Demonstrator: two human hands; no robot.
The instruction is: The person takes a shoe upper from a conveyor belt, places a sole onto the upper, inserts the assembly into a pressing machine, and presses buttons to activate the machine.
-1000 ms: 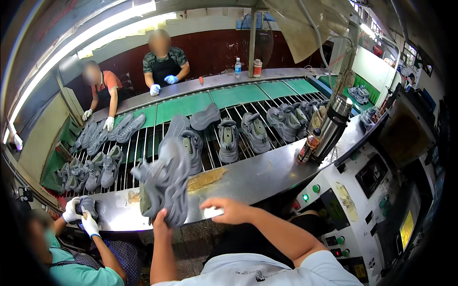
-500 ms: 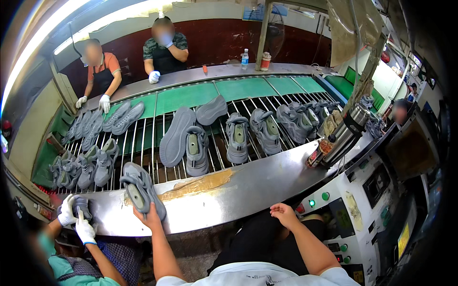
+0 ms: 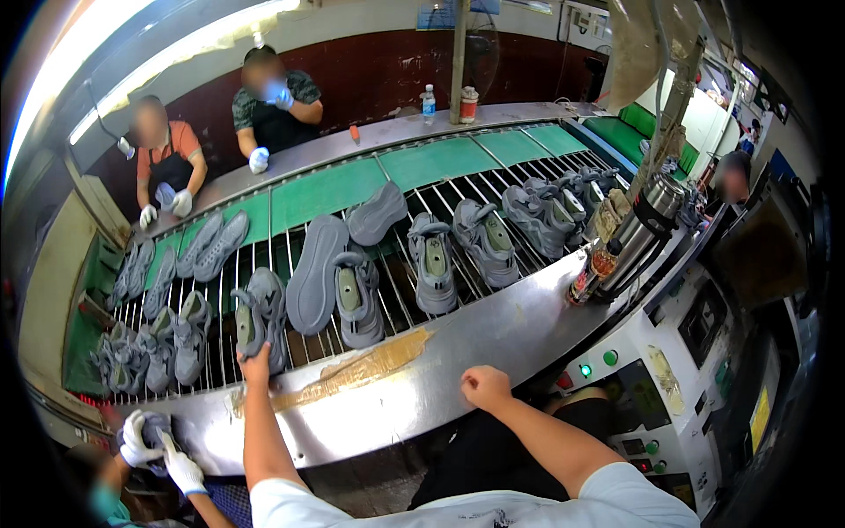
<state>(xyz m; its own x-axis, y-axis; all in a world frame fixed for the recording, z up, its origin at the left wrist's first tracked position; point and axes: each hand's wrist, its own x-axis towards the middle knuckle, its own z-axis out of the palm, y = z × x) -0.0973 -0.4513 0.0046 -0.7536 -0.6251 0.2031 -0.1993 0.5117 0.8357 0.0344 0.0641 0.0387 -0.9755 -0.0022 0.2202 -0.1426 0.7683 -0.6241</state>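
My left hand (image 3: 255,363) grips the heel end of a grey sneaker (image 3: 271,299), its toe pointing away over the metal rods of the rack (image 3: 304,352). To the right of that sneaker lie a loose grey sole (image 3: 319,273) and an upright grey sneaker (image 3: 356,304). Close to the steel counter's (image 3: 378,387) front edge, my right hand (image 3: 486,387) is curled into a loose fist with nothing showing in it.
More grey sneakers (image 3: 431,264) and soles (image 3: 222,246) line the rack, with a green belt (image 3: 431,165) behind. A steel flask (image 3: 647,220) and a bottle (image 3: 594,268) stand right, beside a control panel (image 3: 629,387). A co-worker's gloved hands (image 3: 180,466) hold a shoe at lower left.
My left hand has carried the sneaker forward from above the counter to the rack rods. My right hand has shifted left and its fingers have curled in. The view has tilted.
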